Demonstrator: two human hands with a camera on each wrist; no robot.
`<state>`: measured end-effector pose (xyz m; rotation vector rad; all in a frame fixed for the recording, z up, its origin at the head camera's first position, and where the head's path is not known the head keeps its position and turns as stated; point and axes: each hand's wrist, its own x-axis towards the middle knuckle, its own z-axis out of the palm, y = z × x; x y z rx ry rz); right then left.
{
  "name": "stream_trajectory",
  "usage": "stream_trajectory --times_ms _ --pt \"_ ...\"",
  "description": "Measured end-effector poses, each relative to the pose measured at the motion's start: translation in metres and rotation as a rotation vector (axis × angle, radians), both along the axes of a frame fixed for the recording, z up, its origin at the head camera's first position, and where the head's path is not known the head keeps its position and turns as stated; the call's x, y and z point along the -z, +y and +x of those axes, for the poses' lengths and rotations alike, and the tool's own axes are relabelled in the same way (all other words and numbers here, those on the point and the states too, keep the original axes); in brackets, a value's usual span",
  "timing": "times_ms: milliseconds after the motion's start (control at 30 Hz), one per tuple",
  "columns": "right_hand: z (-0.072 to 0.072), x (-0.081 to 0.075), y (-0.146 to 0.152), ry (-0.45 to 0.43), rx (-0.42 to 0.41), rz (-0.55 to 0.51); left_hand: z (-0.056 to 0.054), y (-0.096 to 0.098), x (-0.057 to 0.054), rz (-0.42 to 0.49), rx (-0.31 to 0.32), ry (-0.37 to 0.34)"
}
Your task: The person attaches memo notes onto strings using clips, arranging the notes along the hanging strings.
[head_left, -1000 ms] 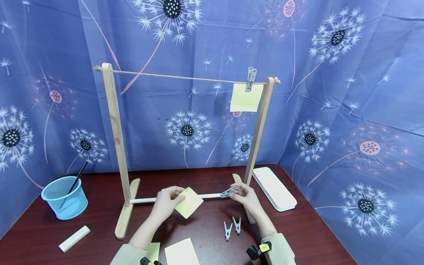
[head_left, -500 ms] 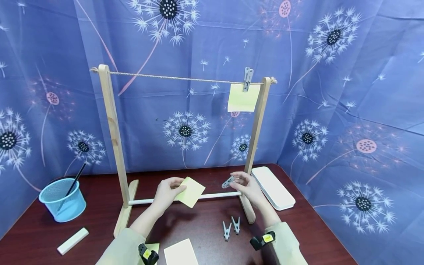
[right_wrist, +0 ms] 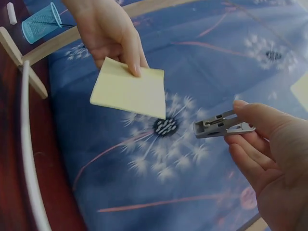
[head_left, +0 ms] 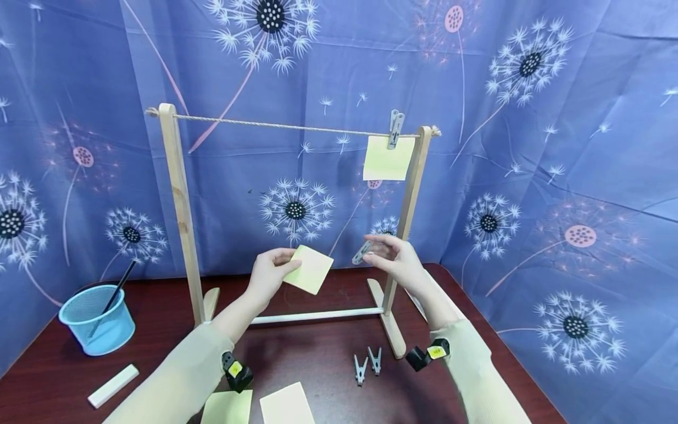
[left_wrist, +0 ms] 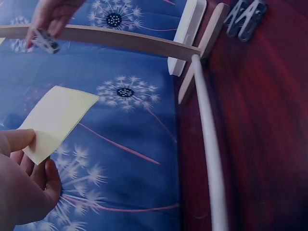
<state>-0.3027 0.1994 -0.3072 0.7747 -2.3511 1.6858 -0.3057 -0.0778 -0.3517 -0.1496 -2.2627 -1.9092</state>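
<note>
My left hand pinches a pale yellow sticky note by its corner, thumb on the near face, held in the air inside the wooden frame. To its right, my right hand pinches a grey clothespin between thumb and fingers, the pin pointing toward the note but apart from it. Above both hands a rope runs between two wooden posts. Near its right end another clothespin clips a yellow-green note to the rope.
Two grey clothespins lie on the dark red table. A yellow-green note and a cream paper lie at the front. On the left are a blue mesh cup and a white stick. A white case lies behind the right post.
Both hands have risen from near the frame's white crossbar toward the rope, still holding the sticky note and the clothespin. The head view has shifted slightly.
</note>
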Motion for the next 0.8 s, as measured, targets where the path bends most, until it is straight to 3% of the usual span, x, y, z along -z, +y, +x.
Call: stream_trajectory --times_ms 400,600,800 --pt "0.002 -0.079 -0.020 0.292 -0.053 0.030 -0.017 0.007 -0.059 0.081 -0.014 0.162" --pt "0.002 -0.116 -0.032 0.314 -0.073 -0.044 -0.024 0.010 -0.084 0.155 0.012 0.208" --pt "-0.004 -0.152 -0.045 0.381 -0.026 -0.040 -0.027 0.014 -0.110 0.200 0.001 0.245"
